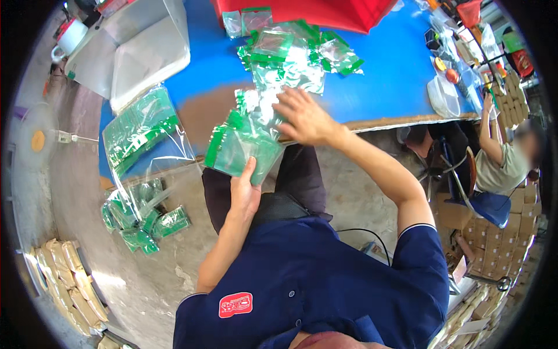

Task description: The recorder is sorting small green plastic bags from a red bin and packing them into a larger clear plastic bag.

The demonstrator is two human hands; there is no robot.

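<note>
Near the table's front edge, my left hand (246, 195) grips a stack of small clear plastic bags (241, 152) with green edges, its thumb lying on top. My right hand (306, 119) is just to the right of that stack, fingers spread over loose shiny bags at the edge, with nothing visibly held. Whether its fingertips touch them is hard to tell. Beyond it, a loose heap of the same green-edged bags (288, 55) spreads over the blue tabletop (372, 81).
At the table's left lies a large clear bag packed with green bundles (142, 131); more green bundles (145, 221) hang or lie below it. A translucent bin (151, 58) stands far left, a red bin (308, 11) at the back. A seated co-worker (505, 166) is at right.
</note>
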